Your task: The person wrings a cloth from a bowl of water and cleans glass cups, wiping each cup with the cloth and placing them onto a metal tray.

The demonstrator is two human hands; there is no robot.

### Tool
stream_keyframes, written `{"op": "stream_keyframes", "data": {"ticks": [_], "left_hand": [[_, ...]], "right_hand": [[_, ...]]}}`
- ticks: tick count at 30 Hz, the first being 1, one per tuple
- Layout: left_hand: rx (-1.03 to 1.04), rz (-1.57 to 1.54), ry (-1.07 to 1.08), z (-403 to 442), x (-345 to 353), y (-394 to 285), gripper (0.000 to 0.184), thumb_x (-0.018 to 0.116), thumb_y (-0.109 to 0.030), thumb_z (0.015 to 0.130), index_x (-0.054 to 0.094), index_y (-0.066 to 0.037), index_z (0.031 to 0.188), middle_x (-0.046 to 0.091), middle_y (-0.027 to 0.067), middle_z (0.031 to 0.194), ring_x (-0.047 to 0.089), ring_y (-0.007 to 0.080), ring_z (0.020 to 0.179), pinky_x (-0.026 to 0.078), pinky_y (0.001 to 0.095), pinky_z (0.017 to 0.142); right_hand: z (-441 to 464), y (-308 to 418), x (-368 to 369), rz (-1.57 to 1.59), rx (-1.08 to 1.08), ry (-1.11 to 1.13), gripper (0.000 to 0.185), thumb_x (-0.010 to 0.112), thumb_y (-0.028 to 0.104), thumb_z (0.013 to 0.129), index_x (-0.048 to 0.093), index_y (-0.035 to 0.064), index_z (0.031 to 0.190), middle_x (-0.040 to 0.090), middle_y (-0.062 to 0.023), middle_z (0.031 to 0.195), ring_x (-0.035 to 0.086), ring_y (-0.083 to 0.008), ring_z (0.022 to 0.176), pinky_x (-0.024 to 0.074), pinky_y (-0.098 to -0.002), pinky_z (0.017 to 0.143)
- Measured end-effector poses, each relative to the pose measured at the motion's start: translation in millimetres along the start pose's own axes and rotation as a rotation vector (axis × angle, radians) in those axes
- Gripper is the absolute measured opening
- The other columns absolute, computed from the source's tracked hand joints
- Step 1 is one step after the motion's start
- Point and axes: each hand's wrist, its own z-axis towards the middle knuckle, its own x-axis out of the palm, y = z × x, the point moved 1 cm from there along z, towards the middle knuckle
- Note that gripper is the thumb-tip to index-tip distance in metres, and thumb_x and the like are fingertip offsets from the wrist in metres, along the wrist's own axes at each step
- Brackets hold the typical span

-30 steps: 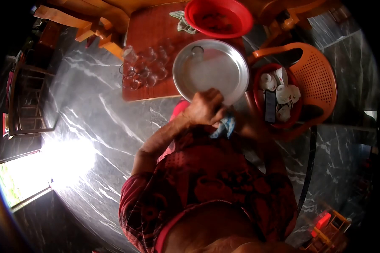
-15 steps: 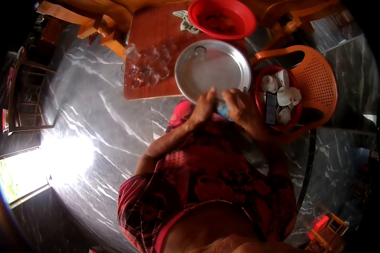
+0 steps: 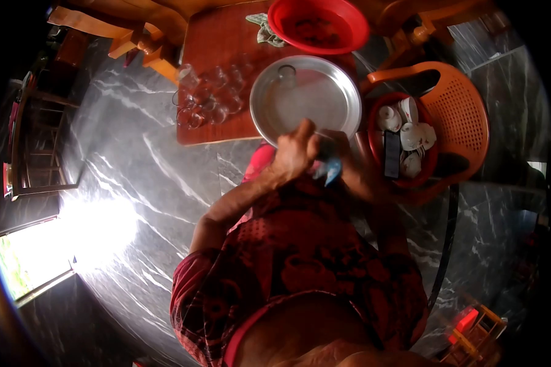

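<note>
In front of my lap my left hand [image 3: 295, 151] is closed, its fingers curled, and what it holds is hidden. My right hand [image 3: 343, 156], dark and partly blurred, is pressed close beside it, closed around a blue cloth [image 3: 332, 171] whose end hangs down between the hands. Just beyond them lies a wide round metal tray [image 3: 312, 113], reaching over the table's edge. One clear glass [image 3: 286, 74] sits on the tray near its far side. Several clear glass cups [image 3: 217, 98] are grouped on the table to the left.
The wooden table [image 3: 211, 37] bears a red basin [image 3: 361, 27] with liquid in it and a patterned cloth [image 3: 266, 30]. On the right, an orange plastic chair [image 3: 465, 116] holds a red tub [image 3: 376, 110] with several white cups [image 3: 412, 137] and a dark phone [image 3: 392, 153].
My left hand has turned more into a fist and risen slightly. The blue cloth now hangs lower and shows more. The view has shifted a little.
</note>
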Motion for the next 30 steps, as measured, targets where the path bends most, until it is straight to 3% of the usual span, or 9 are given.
{"op": "stream_keyframes", "data": {"ticks": [6,7,9,17,18,21,25,28,30], "left_hand": [[0.395,0.265,0.175,-3,-14,-4,0.033,0.055,-0.029,0.085,0.051,-0.002,0.103,0.053,0.0148,0.087,0.059,0.0314,0.075,0.046,0.0407,0.063],[0.439,0.304,0.258,-3,-16,-5,0.036,0.052,-0.031,0.087,0.051,-0.002,0.107,0.053,0.0134,0.091,0.059,0.0300,0.080,0.042,0.0398,0.069],[0.506,0.312,0.227,-3,-16,-6,0.042,0.053,-0.037,0.088,0.051,0.000,0.108,0.054,0.0136,0.087,0.059,0.0296,0.077,0.044,0.0397,0.068],[-0.259,-0.210,0.134,-20,-3,10,0.044,0.047,-0.039,0.093,0.048,0.003,0.107,0.059,0.0209,0.083,0.060,0.0347,0.076,0.047,0.0394,0.067],[-0.347,-0.253,0.146,-22,0,15,0.037,0.048,-0.031,0.093,0.048,0.003,0.109,0.060,0.0249,0.087,0.060,0.0411,0.078,0.047,0.0436,0.068],[-0.419,-0.442,0.134,-25,11,22,0.049,0.037,-0.047,0.096,0.049,0.001,0.094,0.047,0.0085,0.071,0.045,0.0178,0.065,0.039,0.0349,0.061],[-0.594,-0.515,0.177,-28,11,16,0.049,0.035,-0.046,0.096,0.050,0.000,0.092,0.047,0.0100,0.071,0.046,0.0194,0.068,0.039,0.0349,0.065],[-0.283,-0.321,0.047,-26,14,18,0.047,0.036,-0.044,0.096,0.049,0.000,0.092,0.050,0.0120,0.073,0.048,0.0217,0.071,0.040,0.0363,0.067],[-0.385,-0.284,0.069,-22,8,11,0.041,0.040,-0.039,0.093,0.049,0.000,0.102,0.061,0.0255,0.081,0.060,0.0400,0.077,0.046,0.0436,0.069]], "right_hand": [[-23,-43,-3,0.545,0.335,0.347,0.019,0.057,0.006,0.084,0.051,0.0053,0.102,0.050,0.0017,0.077,0.051,-0.0057,0.069,0.0433,-0.0202,0.061],[-26,-49,0,0.023,-0.106,0.363,0.020,0.057,0.011,0.086,0.051,0.0037,0.104,0.051,0.0014,0.078,0.051,-0.0070,0.070,0.0449,-0.0225,0.063],[-25,-60,4,0.009,-0.149,0.301,0.020,0.057,0.011,0.086,0.051,0.0037,0.103,0.051,0.0014,0.078,0.051,-0.0073,0.071,0.0449,-0.0229,0.063],[-34,8,7,0.312,0.124,-0.041,0.011,0.062,0.012,0.080,0.054,0.0046,0.082,0.057,0.0001,0.079,0.058,-0.0152,0.073,0.0451,-0.0278,0.058],[-34,20,10,-0.320,-0.113,-0.125,0.010,0.060,0.011,0.078,0.053,0.0052,0.080,0.056,-0.0034,0.077,0.058,-0.0201,0.071,0.0449,-0.0296,0.056],[-32,56,21,-1.077,-0.622,-0.233,0.010,0.057,0.008,0.070,0.050,0.0061,0.077,0.051,-0.0126,0.072,0.055,-0.0314,0.066,0.0443,-0.0354,0.054],[-22,55,14,-1.232,-0.834,-0.204,0.014,0.059,0.009,0.069,0.050,0.0049,0.079,0.051,-0.0114,0.072,0.054,-0.0311,0.068,0.0440,-0.0391,0.055],[-21,61,15,-1.007,-0.653,-0.185,0.020,0.063,0.013,0.065,0.049,0.0044,0.077,0.052,-0.0133,0.073,0.054,-0.0332,0.067,0.0436,-0.0387,0.056],[-20,61,13,-0.954,-0.586,-0.188,0.021,0.064,0.014,0.066,0.049,0.0045,0.076,0.053,-0.0117,0.072,0.055,-0.0312,0.067,0.0434,-0.0381,0.055]]}}
